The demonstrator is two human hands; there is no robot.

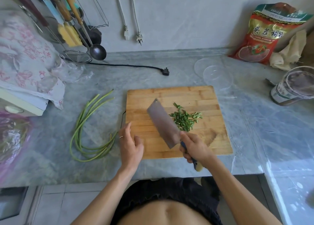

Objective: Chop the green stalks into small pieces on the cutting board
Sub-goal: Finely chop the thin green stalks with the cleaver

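Gripping cleaver (164, 122) beside pieces (184, 119), right hand (195, 147); left hand (130, 144) seemingly relaxed at board (212, 139) edge.

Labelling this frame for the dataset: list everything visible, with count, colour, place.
wooden cutting board: 1, tan, counter centre
pile of chopped green stalk pieces: 1, green, board right of blade
steel cleaver with blue handle: 1, grey, above board, held
long whole green stalks: several, green, counter left of board
black power plug with cord: 1, black, counter behind board
clear plastic lids: 2, clear, behind board, right
red printed food bag: 1, red, far right, against wall
lidded jar: 1, dark contents, right edge
metal ladle: 1, grey, hanging rack, left
floral cloth: 1, pink-white, far left
left hand: open, at board's left edge
right hand: grip on cleaver handle
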